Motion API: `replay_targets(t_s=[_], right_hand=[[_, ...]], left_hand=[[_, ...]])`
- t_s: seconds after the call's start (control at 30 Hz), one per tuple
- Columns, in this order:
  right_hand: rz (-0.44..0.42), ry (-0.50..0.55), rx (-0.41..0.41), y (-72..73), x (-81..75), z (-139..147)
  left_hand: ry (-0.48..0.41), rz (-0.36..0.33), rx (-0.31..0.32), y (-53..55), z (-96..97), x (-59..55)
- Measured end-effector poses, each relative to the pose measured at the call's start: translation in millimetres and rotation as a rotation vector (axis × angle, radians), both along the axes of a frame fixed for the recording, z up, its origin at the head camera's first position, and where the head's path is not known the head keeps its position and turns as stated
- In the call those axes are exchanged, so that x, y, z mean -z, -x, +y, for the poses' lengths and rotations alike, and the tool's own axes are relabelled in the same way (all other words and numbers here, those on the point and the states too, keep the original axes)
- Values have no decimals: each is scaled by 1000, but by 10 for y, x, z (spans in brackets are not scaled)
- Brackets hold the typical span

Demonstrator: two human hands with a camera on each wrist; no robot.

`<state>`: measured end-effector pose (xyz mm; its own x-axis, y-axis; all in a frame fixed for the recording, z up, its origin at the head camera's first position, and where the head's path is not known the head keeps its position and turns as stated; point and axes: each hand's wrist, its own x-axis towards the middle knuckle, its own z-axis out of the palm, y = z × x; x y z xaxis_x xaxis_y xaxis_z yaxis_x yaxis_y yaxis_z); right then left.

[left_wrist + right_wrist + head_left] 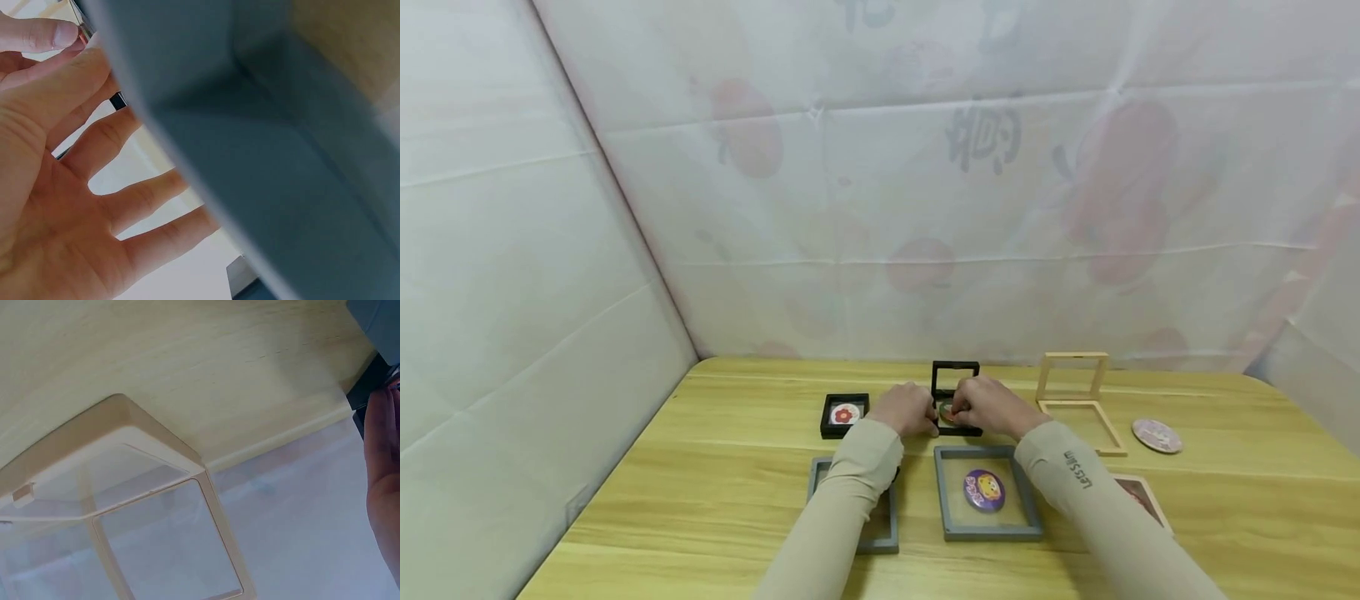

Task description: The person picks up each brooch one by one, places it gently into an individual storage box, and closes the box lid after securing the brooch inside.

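A small black display frame stands hinged open toward the back of the table, its lid upright. My left hand is at its left side, thumb and index finger at the frame's edge and the other fingers spread, as the left wrist view shows. Inside the frame my right hand pinches a round badge with green and red on it, partly hidden by the fingers. Only part of the right hand appears in the right wrist view, beside the black frame.
Left of the hands is a black frame with a flower badge. Nearer lie two grey frames, one under a purple badge. To the right are an open wooden-coloured frame, a pale badge and a light frame partly behind the sleeve.
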<state>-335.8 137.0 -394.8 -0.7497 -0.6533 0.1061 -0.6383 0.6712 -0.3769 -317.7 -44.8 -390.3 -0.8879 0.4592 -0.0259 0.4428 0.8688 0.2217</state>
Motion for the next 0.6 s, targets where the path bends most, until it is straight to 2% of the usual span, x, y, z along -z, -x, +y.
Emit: replay_targets(t_s=[0.17, 0.2, 0.23, 0.6], right_hand=[[30, -16, 20, -22, 0, -8], [38, -13, 24, -25, 2, -11], [44, -11, 28, -28, 5, -14], [64, 17, 30, -83, 41, -17]], left_hand=[[-3, 7, 0, 4, -4, -4], [0, -9, -11, -28, 3, -57], [0, -12, -13, -30, 3, -63], [-8, -16, -20, -65, 13, -61]])
